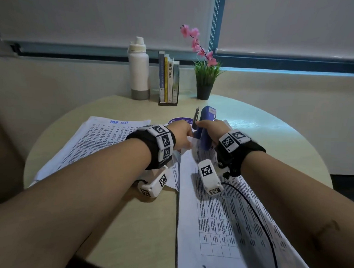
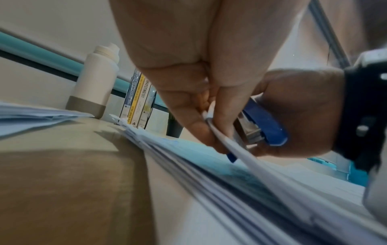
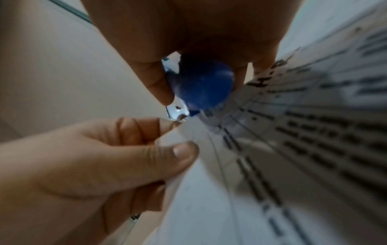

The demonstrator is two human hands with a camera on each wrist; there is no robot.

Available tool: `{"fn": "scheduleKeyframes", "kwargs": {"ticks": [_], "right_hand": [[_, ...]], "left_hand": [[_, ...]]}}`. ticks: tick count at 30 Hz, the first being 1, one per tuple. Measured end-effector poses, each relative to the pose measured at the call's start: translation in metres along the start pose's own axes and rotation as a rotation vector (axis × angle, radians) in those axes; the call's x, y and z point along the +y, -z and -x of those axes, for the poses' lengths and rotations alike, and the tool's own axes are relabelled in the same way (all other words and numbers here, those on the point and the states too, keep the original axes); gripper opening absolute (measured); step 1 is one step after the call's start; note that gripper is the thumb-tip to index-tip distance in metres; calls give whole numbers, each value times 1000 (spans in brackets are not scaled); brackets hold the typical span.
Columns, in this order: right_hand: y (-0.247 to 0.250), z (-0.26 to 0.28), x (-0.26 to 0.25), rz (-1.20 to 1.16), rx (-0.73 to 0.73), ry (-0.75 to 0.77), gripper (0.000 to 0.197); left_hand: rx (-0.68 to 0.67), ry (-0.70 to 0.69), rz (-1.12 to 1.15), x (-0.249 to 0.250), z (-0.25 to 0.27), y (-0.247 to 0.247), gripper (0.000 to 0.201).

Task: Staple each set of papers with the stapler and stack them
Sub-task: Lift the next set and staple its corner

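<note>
Head view: left hand [image 1: 181, 134] pinches the paper set's [image 1: 219, 205] far corner; right hand [image 1: 212, 128] grips the stapler [image 1: 205, 126]. Stapling seems underway; next, squeeze firmly.

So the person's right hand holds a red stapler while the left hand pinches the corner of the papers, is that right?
Nearly. The stapler is blue, not red, as the head view shows. The right hand does hold it, and the left hand pinches the corner of the papers.

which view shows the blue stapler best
The head view: the stapler shows almost whole, tilted up in the right hand. The left wrist view shows its mouth at the paper corner; the right wrist view only its rounded end.
</note>
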State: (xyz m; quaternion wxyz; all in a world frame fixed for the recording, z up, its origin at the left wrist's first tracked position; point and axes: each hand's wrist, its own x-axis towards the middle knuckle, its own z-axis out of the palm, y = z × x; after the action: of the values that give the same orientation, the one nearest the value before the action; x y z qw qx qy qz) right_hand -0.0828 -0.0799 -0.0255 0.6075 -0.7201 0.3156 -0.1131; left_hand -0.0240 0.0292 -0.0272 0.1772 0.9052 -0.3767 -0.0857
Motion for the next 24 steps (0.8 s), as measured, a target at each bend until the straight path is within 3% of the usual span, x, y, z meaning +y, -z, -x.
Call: {"fn": "scheduleKeyframes", "kwargs": {"ticks": [2,3,4,7,12,16,19,24], "right_hand": [[2,-32,17,86,59,-7,69],[2,-49,25,114,74,8,72],[1,-55,28,135,90,11,69],[-8,-8,4,245,148,63,51],[-8,3,-2,399,175,122,51],[-4,7,-6,346,121,148,38],[-4,10,-6,350,108,162,37],[-9,10,-5,243,113,179,42]], "left_hand": [[7,-5,29,-1,-1,-1,19],[7,-3,46,-2,-2,-1,18],[5,0,68,-2,-2,-1,17],[7,-8,122,-3,-3,-1,15],[-18,11,317,-5,0,2,12],[-137,68,334,-11,4,4,19],[-145,73,349,-11,3,3,30],[-166,30,335,-6,4,5,10]]}}
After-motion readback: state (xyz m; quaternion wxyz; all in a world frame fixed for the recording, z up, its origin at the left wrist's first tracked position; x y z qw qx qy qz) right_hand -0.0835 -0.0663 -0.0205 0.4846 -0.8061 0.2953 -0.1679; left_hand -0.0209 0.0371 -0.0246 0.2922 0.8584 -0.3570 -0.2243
